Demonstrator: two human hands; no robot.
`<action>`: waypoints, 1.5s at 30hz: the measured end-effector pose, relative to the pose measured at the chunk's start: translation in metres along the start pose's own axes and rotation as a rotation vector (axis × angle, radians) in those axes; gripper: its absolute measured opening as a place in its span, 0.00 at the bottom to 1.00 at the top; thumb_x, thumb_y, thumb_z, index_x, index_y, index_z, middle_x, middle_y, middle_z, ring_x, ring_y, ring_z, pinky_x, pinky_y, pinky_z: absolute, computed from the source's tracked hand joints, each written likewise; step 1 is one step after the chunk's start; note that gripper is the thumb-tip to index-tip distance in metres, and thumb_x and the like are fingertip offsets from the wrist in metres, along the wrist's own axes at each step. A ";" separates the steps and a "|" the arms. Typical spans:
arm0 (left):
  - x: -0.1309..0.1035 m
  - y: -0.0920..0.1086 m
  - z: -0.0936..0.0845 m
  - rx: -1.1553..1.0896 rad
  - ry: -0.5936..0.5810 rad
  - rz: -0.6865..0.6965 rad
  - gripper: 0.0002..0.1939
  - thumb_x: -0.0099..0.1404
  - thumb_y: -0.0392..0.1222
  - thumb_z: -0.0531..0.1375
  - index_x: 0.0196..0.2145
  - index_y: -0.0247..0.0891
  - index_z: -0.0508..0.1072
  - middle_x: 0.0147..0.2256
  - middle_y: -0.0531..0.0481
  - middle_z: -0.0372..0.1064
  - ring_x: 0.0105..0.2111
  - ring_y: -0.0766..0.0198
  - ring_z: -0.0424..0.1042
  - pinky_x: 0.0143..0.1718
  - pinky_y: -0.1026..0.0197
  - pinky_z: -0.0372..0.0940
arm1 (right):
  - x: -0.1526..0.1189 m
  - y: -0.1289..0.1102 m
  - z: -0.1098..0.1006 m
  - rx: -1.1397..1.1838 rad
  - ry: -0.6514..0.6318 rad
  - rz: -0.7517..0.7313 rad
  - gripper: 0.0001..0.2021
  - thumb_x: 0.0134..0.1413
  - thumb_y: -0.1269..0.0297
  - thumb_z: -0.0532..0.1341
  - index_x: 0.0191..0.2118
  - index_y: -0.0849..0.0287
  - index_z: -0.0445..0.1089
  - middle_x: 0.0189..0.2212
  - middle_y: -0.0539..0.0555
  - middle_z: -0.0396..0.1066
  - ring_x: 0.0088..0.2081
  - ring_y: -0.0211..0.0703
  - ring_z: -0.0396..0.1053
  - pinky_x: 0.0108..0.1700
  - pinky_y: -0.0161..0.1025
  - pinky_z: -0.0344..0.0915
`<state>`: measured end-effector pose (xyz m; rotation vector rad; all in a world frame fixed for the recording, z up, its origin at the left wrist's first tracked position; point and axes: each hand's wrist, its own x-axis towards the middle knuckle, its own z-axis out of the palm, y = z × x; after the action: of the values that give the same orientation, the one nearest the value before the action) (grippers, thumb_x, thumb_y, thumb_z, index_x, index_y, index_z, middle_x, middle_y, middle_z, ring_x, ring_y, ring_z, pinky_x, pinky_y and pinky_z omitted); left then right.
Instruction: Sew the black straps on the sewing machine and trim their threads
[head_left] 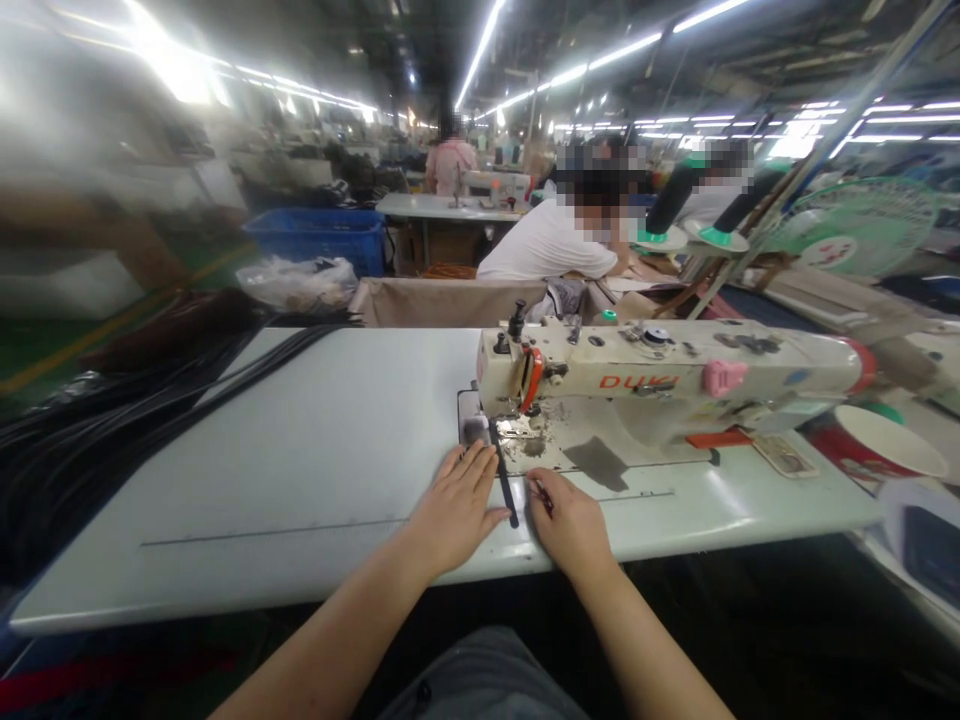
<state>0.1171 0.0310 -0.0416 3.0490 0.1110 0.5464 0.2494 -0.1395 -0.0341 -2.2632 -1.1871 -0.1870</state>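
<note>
A narrow black strip (509,492) runs from under the needle area of a white sewing machine (645,370) toward the table's front edge. My left hand (466,505) lies flat along the strip's left side, fingers stretched out and pointing at the needle area, the thumb close to the strip's near end. To the right of the strip, my right hand (571,520) is curled with thumb and fingertips together. Something small and dark shows between those fingers, too small to name.
Many long black strips (142,425) drape over the table's left side. Behind the white table (322,440) stands a fabric-lined bin (435,300). A person in white (540,235) leans beyond it. Thread cones (675,200) rise at right, near a red-and-white container (885,445).
</note>
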 end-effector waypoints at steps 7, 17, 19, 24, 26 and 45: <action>-0.001 0.000 0.002 -0.030 0.023 0.012 0.28 0.77 0.51 0.47 0.66 0.31 0.63 0.66 0.41 0.61 0.69 0.51 0.55 0.71 0.45 0.48 | -0.004 -0.002 0.002 -0.082 0.022 -0.083 0.13 0.56 0.72 0.56 0.46 0.57 0.72 0.38 0.54 0.77 0.35 0.44 0.73 0.38 0.36 0.63; 0.003 -0.002 0.001 -0.074 0.024 -0.016 0.25 0.77 0.47 0.48 0.64 0.32 0.65 0.65 0.41 0.63 0.68 0.53 0.56 0.70 0.44 0.50 | -0.005 -0.006 -0.001 -0.091 0.030 -0.108 0.15 0.54 0.74 0.56 0.46 0.58 0.72 0.36 0.53 0.77 0.34 0.43 0.72 0.37 0.35 0.62; 0.006 -0.004 0.001 -0.083 0.013 -0.034 0.25 0.77 0.47 0.48 0.64 0.33 0.65 0.65 0.41 0.63 0.68 0.53 0.57 0.70 0.43 0.51 | -0.005 -0.007 -0.001 -0.096 0.025 -0.102 0.14 0.54 0.74 0.56 0.45 0.58 0.72 0.35 0.53 0.76 0.34 0.43 0.72 0.37 0.35 0.62; 0.017 -0.012 0.002 -0.075 -0.017 -0.054 0.23 0.77 0.46 0.48 0.63 0.35 0.67 0.64 0.41 0.64 0.68 0.51 0.58 0.70 0.40 0.50 | -0.005 -0.009 -0.003 -0.115 0.000 -0.083 0.15 0.54 0.74 0.55 0.46 0.58 0.71 0.36 0.54 0.76 0.34 0.43 0.72 0.36 0.35 0.61; 0.021 -0.015 0.002 -0.070 -0.017 -0.050 0.22 0.77 0.46 0.49 0.62 0.36 0.68 0.64 0.41 0.65 0.68 0.52 0.58 0.70 0.41 0.48 | -0.006 -0.010 -0.003 -0.122 -0.004 -0.084 0.15 0.54 0.74 0.55 0.47 0.58 0.71 0.35 0.55 0.76 0.34 0.44 0.71 0.37 0.36 0.62; 0.033 -0.023 0.005 -0.090 -0.044 -0.144 0.20 0.75 0.44 0.52 0.62 0.42 0.65 0.63 0.44 0.65 0.69 0.48 0.54 0.69 0.33 0.45 | -0.007 -0.008 0.002 -0.147 0.012 -0.096 0.15 0.54 0.73 0.55 0.46 0.59 0.71 0.34 0.53 0.75 0.32 0.43 0.69 0.35 0.37 0.59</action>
<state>0.1485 0.0564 -0.0362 2.9338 0.2930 0.4612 0.2389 -0.1405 -0.0349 -2.3281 -1.3147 -0.3346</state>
